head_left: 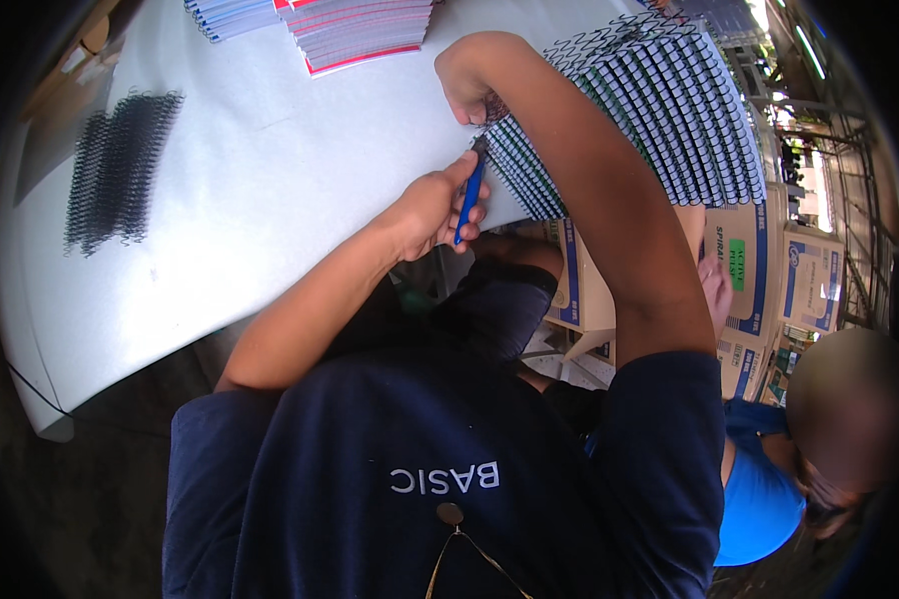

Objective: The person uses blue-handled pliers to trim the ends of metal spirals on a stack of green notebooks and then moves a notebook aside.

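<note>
Blue-handled pliers (469,195) are in my left hand (435,212), its fingers wrapped around the grips. Their dark jaws point away from me and reach the near-left corner of a stack of spiral-bound notebooks (659,120). Just beyond the jaws, my right hand (466,88) bends inward with curled fingers against that corner, beside dark coil loops. What its fingertips pinch is hidden. My right forearm crosses in front of part of the stack, whose rows of black coils face me.
A pile of loose black spiral coils (120,170) lies on the white table (270,180) at left. Red-edged books (360,35) and blue-edged coil-bound ones (232,18) sit at the far edge. Cardboard boxes (754,270) stand right, near a person in blue (759,499) and that person's hand (714,290).
</note>
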Available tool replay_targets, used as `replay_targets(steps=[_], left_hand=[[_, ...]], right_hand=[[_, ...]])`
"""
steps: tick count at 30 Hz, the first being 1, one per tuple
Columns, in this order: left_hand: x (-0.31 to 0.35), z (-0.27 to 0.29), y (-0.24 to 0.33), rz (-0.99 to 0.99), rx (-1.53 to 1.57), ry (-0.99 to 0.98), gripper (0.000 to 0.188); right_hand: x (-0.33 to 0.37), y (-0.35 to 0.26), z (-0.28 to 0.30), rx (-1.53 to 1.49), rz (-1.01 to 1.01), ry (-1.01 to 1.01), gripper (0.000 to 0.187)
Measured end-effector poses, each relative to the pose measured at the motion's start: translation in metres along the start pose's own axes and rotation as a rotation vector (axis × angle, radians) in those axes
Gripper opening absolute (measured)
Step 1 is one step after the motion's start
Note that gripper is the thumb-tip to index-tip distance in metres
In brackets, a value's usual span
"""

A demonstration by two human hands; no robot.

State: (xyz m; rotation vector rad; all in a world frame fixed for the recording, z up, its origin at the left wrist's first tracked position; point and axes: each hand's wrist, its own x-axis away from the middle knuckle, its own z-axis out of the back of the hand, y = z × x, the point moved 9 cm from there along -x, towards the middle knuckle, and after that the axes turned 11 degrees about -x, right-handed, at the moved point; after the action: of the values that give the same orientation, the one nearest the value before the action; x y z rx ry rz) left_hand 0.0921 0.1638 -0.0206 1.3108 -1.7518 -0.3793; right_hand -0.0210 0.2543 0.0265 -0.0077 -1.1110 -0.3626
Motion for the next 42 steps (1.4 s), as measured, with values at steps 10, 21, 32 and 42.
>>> replay_targets(steps=[10, 21, 32, 42], left_hand=[[-0.002, -0.001, 0.012, -0.07, -0.011, -0.045, 0.056], [0.001, -0.006, 0.022, -0.127, 0.012, -0.073, 0.059], [0.007, -0.014, 0.026, -0.155, 0.03, -0.108, 0.057], [0.014, -0.021, 0.029, -0.14, 0.029, -0.081, 0.052]], right_hand=[[0.009, -0.004, 0.008, -0.062, 0.042, 0.05, 0.028], [0.01, -0.006, 0.009, -0.038, 0.007, 0.07, 0.025], [-0.003, 0.017, -0.006, 0.029, -0.247, -0.214, 0.024], [0.002, 0.011, 0.003, -0.086, 0.018, -0.138, 0.033]])
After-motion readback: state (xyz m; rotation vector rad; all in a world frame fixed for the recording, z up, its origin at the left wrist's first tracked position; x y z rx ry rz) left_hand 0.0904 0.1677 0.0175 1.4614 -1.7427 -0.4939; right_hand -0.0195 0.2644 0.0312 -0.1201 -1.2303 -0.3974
